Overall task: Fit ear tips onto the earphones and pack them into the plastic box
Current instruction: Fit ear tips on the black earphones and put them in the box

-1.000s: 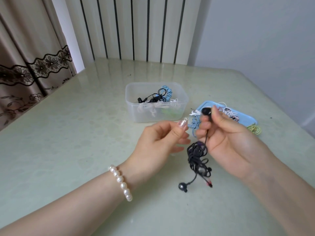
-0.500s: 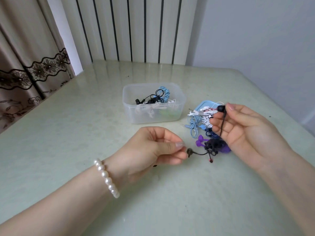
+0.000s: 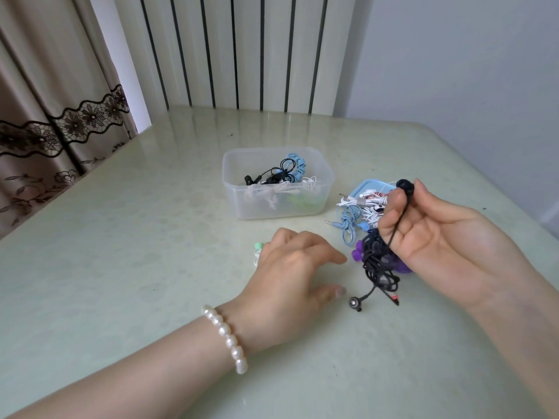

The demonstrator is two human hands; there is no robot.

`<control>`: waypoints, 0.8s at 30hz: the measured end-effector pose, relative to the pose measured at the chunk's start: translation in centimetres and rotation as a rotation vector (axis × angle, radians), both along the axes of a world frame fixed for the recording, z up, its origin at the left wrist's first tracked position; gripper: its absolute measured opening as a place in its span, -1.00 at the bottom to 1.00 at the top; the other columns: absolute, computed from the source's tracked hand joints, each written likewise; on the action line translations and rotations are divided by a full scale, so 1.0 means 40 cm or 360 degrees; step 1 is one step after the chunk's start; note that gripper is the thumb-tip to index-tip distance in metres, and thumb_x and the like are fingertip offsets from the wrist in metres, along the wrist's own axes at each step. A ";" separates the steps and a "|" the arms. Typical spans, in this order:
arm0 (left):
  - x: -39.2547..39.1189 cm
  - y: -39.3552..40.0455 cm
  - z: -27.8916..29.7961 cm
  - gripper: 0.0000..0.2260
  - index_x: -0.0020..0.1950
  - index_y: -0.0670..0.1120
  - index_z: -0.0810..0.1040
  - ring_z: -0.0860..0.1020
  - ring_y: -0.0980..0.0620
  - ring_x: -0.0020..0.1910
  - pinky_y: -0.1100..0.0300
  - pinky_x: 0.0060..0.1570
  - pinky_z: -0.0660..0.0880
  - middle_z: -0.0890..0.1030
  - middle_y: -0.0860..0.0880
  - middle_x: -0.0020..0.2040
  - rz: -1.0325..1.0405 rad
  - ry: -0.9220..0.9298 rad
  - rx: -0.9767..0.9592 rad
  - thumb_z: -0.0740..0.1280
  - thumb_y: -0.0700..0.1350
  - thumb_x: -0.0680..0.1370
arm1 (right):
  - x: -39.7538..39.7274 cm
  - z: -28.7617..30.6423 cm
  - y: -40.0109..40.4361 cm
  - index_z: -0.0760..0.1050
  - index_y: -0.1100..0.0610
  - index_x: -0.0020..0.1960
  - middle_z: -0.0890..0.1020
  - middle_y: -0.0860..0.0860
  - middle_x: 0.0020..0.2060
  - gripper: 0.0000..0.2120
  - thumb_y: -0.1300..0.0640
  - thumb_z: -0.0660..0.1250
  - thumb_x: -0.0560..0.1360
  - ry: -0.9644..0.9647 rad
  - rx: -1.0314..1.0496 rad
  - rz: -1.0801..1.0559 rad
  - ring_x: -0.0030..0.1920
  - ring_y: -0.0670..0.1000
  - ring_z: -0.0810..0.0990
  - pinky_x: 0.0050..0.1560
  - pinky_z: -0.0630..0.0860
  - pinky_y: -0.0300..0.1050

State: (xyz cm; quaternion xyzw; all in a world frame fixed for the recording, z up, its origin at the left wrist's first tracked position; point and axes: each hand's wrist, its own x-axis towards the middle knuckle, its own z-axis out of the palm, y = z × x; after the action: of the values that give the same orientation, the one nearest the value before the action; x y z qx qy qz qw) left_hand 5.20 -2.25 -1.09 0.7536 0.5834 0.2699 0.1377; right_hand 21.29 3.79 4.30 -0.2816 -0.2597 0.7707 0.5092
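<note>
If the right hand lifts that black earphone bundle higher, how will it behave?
Probably floppy: the black earphone bundle hangs limp below the right hand, which pinches only the cord under the top earbud. It looks light, held by the fingers alone. The loose lower earbud and plug would likely swing and might snag.
</note>
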 end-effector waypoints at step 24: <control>-0.039 0.022 0.046 -0.92 -0.28 -0.17 0.55 0.49 0.09 -0.43 0.37 -0.45 0.40 0.62 -0.05 -0.38 0.0106 -0.1448 -0.0373 0.42 -0.21 0.39 | 0.009 -0.032 0.015 0.50 0.18 -0.15 0.63 0.07 -0.41 -0.89 0.26 0.22 0.50 -0.1210 0.0489 0.0198 -0.37 0.01 0.61 -0.28 0.53 -0.17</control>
State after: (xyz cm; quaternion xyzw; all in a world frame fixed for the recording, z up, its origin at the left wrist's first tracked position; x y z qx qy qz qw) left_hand 3.64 -1.36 0.75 0.5190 0.5141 0.5093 0.4550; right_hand 21.67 4.39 3.01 -0.4507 -0.5578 0.5933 0.3657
